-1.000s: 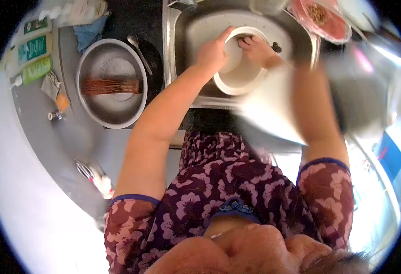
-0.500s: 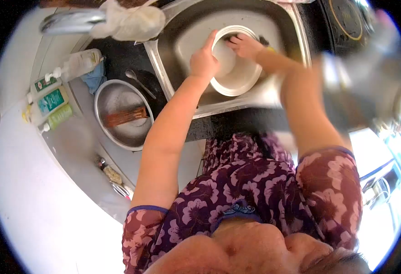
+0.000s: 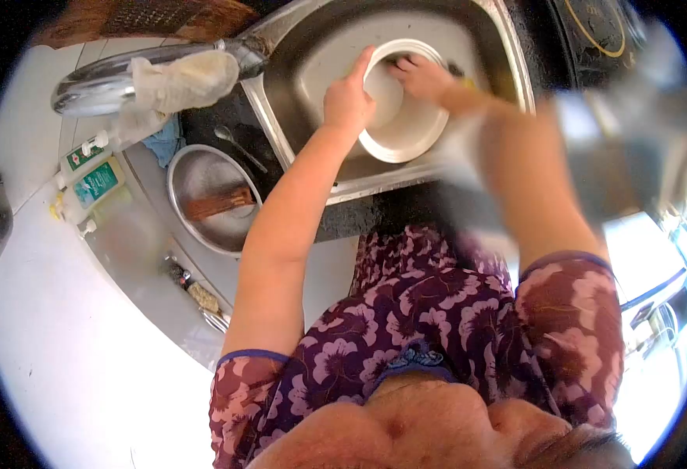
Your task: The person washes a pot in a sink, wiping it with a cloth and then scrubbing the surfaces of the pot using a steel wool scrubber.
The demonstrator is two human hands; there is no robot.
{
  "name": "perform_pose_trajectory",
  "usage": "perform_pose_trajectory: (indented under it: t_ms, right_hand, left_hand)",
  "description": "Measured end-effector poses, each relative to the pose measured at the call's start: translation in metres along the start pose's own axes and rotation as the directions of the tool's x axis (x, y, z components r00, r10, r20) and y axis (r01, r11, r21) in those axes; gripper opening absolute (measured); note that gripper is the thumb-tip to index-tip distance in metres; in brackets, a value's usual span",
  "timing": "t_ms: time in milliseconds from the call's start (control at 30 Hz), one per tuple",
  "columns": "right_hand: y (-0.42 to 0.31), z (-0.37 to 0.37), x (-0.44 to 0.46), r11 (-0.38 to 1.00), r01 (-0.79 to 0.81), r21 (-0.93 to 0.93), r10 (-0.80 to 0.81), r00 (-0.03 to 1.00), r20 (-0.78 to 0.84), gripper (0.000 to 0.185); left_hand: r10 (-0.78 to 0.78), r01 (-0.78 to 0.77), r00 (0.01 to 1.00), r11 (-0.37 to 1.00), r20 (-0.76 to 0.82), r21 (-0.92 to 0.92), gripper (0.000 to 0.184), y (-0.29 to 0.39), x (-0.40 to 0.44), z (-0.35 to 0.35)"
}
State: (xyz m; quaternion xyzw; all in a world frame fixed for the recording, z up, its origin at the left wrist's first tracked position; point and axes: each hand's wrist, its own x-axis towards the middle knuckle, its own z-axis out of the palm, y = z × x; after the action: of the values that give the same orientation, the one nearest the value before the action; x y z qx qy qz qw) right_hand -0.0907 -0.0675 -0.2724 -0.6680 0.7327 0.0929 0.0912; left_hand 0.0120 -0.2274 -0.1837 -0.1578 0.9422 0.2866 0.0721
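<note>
White bowl (image 3: 403, 155) in sink (image 3: 317, 76), work mid-way

Left hand (image 3: 346, 102) pinches the rim. Right hand (image 3: 425, 79) reaches inside, fingers seemingly bunched; can't tell if anything's gripped. Looks under way, not finished: bowl not set aside, both hands on it.

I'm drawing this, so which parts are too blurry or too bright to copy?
In the head view, the right arm is smeared, the white surface at lower left is washed out, black fills the corners, and the white bowl looks clearer.
</note>
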Motion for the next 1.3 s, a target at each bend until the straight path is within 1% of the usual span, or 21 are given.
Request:
perform_pose_trajectory:
  t_ms: [33,100,200,233,300,400,500,533,567,600,633,667,767,867,900,933,1033,1100,1167,1200,1300]
  right_hand:
    - [-0.031,0.015,-0.004,0.962,-0.231,0.147,0.242,0.968,-0.064,0.027]
    - [-0.091,0.038,-0.008,0.764,-0.473,0.439,0.466,0.875,0.133,0.027]
    - [-0.091,0.031,-0.005,0.588,-0.473,0.656,0.527,0.839,0.132,0.025]
    - [-0.092,0.034,-0.002,0.582,-0.465,0.667,0.532,0.838,0.12,0.025]
    - [-0.109,0.041,0.005,0.45,-0.424,0.786,0.557,0.821,0.123,0.026]
    - [-0.137,0.041,0.033,0.071,-0.158,0.985,0.591,0.802,0.086,0.03]
    - [-0.133,0.033,0.025,0.088,-0.108,0.99,0.461,0.886,0.055,0.029]
    - [-0.114,0.026,0.013,0.307,-0.279,0.91,0.349,0.922,0.165,0.03]
    - [-0.091,0.034,0.01,0.721,-0.314,0.618,0.293,0.946,0.138,0.032]
    - [-0.061,0.02,0.009,0.937,-0.19,0.293,0.167,0.981,0.1,0.032]
    - [-0.031,0.009,0.024,0.985,-0.067,0.158,0.039,0.984,0.176,0.031]
    - [-0.013,0.028,0.035,0.992,-0.043,-0.121,0.022,0.986,-0.166,0.029]
    - [0.018,-0.005,0.043,0.899,0.114,-0.423,-0.243,0.933,-0.264,0.03]
    - [-0.028,0.017,0.018,0.988,-0.103,0.115,0.108,0.994,-0.035,0.028]
    - [-0.067,0.023,0.016,0.861,-0.359,0.361,0.356,0.931,0.076,0.029]
    - [-0.097,0.028,0.021,0.712,-0.413,0.567,0.343,0.91,0.233,0.032]
    - [-0.137,-0.007,0.035,-0.009,-0.228,0.974,0.394,0.894,0.213,0.031]
    - [-0.132,0.02,0.034,0.126,-0.191,0.973,0.258,0.954,0.154,0.029]
    - [-0.075,-0.016,0.022,0.801,-0.28,0.529,0.093,0.931,0.353,0.037]
    - [-0.048,0.001,0.036,0.948,-0.123,0.293,0.076,0.983,0.166,0.038]
    - [0.003,-0.032,0.057,0.898,0.305,-0.317,-0.346,0.935,-0.079,0.036]
  left_hand:
    - [0.005,-0.005,1.0,1.0,-0.003,0.03,0.075,0.001,0.004,0.0]
    - [-0.007,0.007,1.0,0.996,0.002,0.085,0.071,0.007,0.0,0.001]
    - [-0.115,0.1,0.963,0.992,-0.242,-0.076,0.065,-0.001,-0.021,0.009]
    - [-0.346,0.305,0.924,0.923,-0.16,-0.235,0.056,0.015,-0.039,0.0]
    - [-0.387,0.275,0.857,0.902,-0.339,-0.334,0.055,0.005,-0.073,0.042]
    - [-0.25,0.114,0.806,0.955,-0.536,-0.275,0.061,0.012,-0.083,0.059]
    - [-0.151,0.058,0.86,0.978,-0.487,-0.199,0.07,0.003,-0.07,0.037]
    - [-0.149,0.075,0.912,0.977,-0.383,-0.202,0.078,0.002,-0.067,0.023]
    - [-0.124,0.07,0.938,0.982,-0.324,-0.173,0.079,0.0,-0.063,0.015]
    - [-0.096,0.058,0.958,0.988,-0.269,-0.145,0.08,-0.003,-0.054,0.009]
    - [-0.072,0.048,0.975,0.992,-0.21,-0.116,0.081,-0.005,-0.044,0.003]
    - [-0.159,0.146,0.981,0.982,-0.112,-0.118,0.084,-0.005,-0.035,-0.002]
    - [-0.153,0.143,0.984,0.984,-0.092,-0.107,0.083,-0.01,-0.017,-0.013]
    - [-0.131,0.119,0.983,0.988,-0.129,-0.094,0.081,-0.013,-0.026,-0.001]
    - [-0.112,0.099,0.982,0.991,-0.155,-0.09,0.08,-0.014,-0.031,0.003]
    - [-0.119,0.1,0.979,0.988,-0.166,-0.117,0.081,-0.013,-0.032,0.002]
    - [-0.201,0.185,0.97,0.975,-0.139,-0.125,0.082,-0.024,-0.033,-0.004]
    - [-0.248,0.238,0.961,0.967,-0.12,-0.093,0.082,-0.02,-0.037,-0.011]
    - [-0.245,0.233,0.961,0.967,-0.127,-0.101,0.081,-0.022,-0.039,-0.01]
    - [-0.219,0.205,0.967,0.972,-0.129,-0.119,0.082,-0.024,-0.036,-0.01]
    - [-0.184,0.169,0.978,0.976,-0.102,-0.14,0.082,-0.027,-0.028,-0.007]
